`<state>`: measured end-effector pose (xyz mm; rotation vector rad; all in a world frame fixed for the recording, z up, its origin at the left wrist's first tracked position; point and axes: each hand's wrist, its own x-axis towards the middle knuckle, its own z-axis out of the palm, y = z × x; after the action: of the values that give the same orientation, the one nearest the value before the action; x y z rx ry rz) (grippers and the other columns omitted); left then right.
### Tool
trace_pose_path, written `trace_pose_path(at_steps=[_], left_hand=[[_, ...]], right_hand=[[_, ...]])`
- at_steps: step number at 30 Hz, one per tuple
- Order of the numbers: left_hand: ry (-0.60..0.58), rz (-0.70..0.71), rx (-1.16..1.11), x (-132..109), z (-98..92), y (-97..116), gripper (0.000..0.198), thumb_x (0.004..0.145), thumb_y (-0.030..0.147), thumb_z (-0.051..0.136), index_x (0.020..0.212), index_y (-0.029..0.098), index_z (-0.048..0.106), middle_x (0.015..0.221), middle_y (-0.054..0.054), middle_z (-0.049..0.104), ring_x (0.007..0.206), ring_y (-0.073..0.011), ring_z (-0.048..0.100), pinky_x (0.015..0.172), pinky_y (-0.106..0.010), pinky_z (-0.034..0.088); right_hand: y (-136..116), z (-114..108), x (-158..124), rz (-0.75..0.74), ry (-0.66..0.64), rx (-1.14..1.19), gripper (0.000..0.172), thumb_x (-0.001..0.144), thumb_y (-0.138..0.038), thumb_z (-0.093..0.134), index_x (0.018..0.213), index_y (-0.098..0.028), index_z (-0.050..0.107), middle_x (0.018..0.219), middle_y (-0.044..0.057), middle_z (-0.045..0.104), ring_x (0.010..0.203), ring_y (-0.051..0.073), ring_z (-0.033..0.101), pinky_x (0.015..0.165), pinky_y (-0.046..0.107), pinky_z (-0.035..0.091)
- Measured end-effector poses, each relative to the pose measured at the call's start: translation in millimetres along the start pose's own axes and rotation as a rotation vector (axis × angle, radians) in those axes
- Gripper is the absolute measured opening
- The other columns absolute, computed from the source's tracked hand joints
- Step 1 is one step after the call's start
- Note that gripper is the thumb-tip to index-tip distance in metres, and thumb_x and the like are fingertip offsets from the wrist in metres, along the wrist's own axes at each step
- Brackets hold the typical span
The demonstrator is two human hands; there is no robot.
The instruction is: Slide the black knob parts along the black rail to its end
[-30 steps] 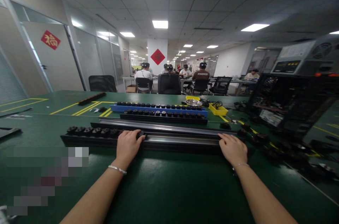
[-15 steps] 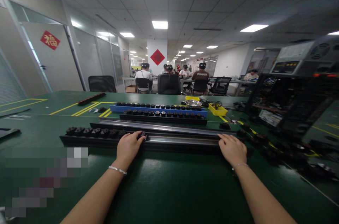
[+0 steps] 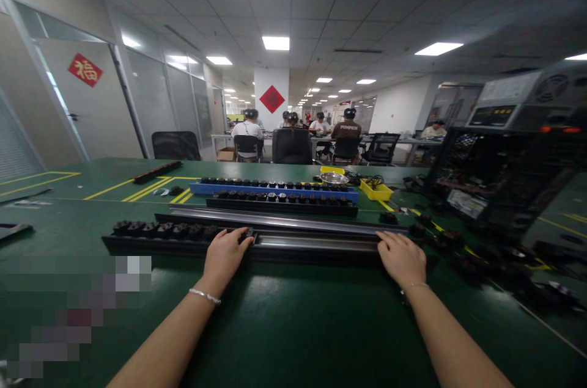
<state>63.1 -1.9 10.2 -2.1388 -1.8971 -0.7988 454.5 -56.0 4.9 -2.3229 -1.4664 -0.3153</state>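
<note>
A long black rail (image 3: pixel 316 244) lies across the green table, its left part filled with a row of black round modules (image 3: pixel 166 228). My left hand (image 3: pixel 228 252) is closed, thumb and fingers round a black module at the right end of that row. My right hand (image 3: pixel 403 256) grips the rail near its right end, fingers over the far edge. Just behind lies a second rail (image 3: pixel 284 220) with a bare metallic channel. Farther back are a black strip (image 3: pixel 284 207) and a blue strip (image 3: pixel 275 191), both carrying small black modules.
A yellow tray (image 3: pixel 376 190) and a metal bowl (image 3: pixel 334 178) stand at the back. On the right, an open computer case (image 3: pixel 481 174) rises beside scattered black parts and cables (image 3: pixel 518 266). A dark strip (image 3: pixel 158 172) lies back left. Several people sit at far desks.
My left hand has shifted very slightly to the right along the rail, with the module still between its fingers. My right hand keeps its place.
</note>
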Motion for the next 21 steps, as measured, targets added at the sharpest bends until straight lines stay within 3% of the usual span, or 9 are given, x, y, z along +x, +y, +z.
trace_pose_path(at_steps=[14, 21], left_hand=[[-0.024, -0.011, -0.032, -0.5, -0.4, -1.3, 0.034, 0.085, 0.039, 0.053, 0.112, 0.022, 0.064, 0.107, -0.002, 0.069, 0.103, -0.0214, 0.061, 0.100, -0.033, 0.039], [-0.045, 0.006, -0.075, -1.2, 2.6, -0.5, 0.034, 0.085, 0.037, 0.053, 0.114, 0.023, 0.063, 0.110, -0.002, 0.068, 0.109, -0.0233, 0.058, 0.098, -0.035, 0.041]], right_hand=[[-1.1, 3.7, -0.9, 0.006, 0.063, -0.015, 0.045, 0.084, -0.032, 0.030, 0.115, -0.032, 0.063, 0.128, -0.004, 0.056, 0.119, 0.021, 0.044, 0.100, 0.041, 0.030], [-0.9, 2.5, -0.5, 0.010, 0.030, 0.007, 0.047, 0.085, -0.034, 0.029, 0.118, -0.031, 0.062, 0.130, -0.003, 0.055, 0.121, 0.022, 0.043, 0.100, 0.042, 0.030]])
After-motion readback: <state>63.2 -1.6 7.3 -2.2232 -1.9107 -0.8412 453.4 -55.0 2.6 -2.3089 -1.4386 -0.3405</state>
